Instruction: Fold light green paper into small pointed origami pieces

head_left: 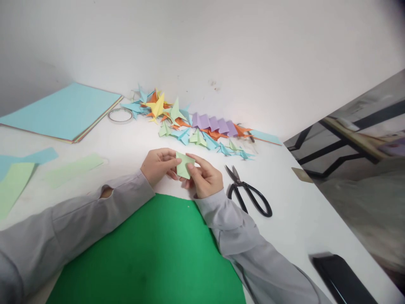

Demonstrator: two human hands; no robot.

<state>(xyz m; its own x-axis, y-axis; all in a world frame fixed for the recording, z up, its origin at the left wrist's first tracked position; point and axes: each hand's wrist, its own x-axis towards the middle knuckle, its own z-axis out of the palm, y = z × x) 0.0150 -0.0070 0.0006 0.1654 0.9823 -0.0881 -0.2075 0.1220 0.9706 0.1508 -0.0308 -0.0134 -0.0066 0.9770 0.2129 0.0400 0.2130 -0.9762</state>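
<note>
A small pale green piece of paper [184, 168], roughly square, is pinched between both my hands above the far edge of a green sheet [148, 249]. My left hand [160, 165] grips its left side, thumb on the front. On the paper's right side my right hand [205, 175] has its thumb pressed against the lower corner. The fingers behind the paper are partly hidden. Black-handled scissors [249, 190] lie to the right of my right hand, blades slightly apart.
Folded paper figures [158, 105] in several colours line the wall, beside a purple pleated paper strip [213, 123]. A tape roll [120, 115] and a stack of coloured paper [69, 112] lie at the back left. Green paper strips [74, 170] are left; a black phone [341, 278] is front right.
</note>
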